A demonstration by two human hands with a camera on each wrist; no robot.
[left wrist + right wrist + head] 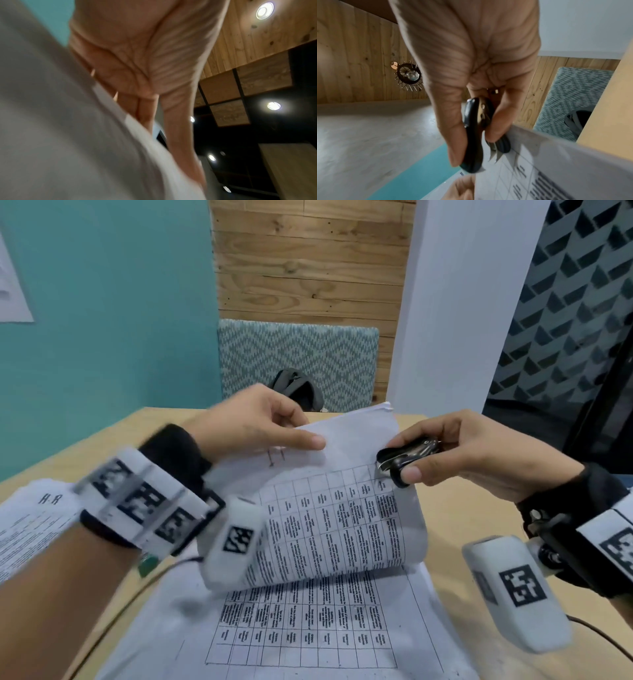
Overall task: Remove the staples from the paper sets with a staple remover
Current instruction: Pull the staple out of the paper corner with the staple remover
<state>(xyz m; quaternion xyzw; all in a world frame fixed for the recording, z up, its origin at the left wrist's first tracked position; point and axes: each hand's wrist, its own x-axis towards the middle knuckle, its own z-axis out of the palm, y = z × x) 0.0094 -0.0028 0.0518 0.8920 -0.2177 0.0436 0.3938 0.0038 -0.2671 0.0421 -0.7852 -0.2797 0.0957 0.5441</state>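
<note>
A stapled paper set [329,529] printed with a table lies on the wooden table, its top sheets curled up and over. My left hand [260,422] pinches the lifted far edge of those sheets, thumb on top; the left wrist view shows the fingers against the paper [85,135]. My right hand [455,450] grips a black staple remover [406,457] between thumb and fingers. Its metal claws touch the right edge of the curled sheet [539,162]. In the right wrist view the staple remover [476,135] is squeezed nearly together. I cannot make out the staple itself.
Another printed paper set [30,529] lies at the table's left edge. Bare wooden tabletop [455,525] shows to the right. A cable [113,621] runs across the near left. Beyond the table stands a patterned chair [298,354] with a dark bag [298,386].
</note>
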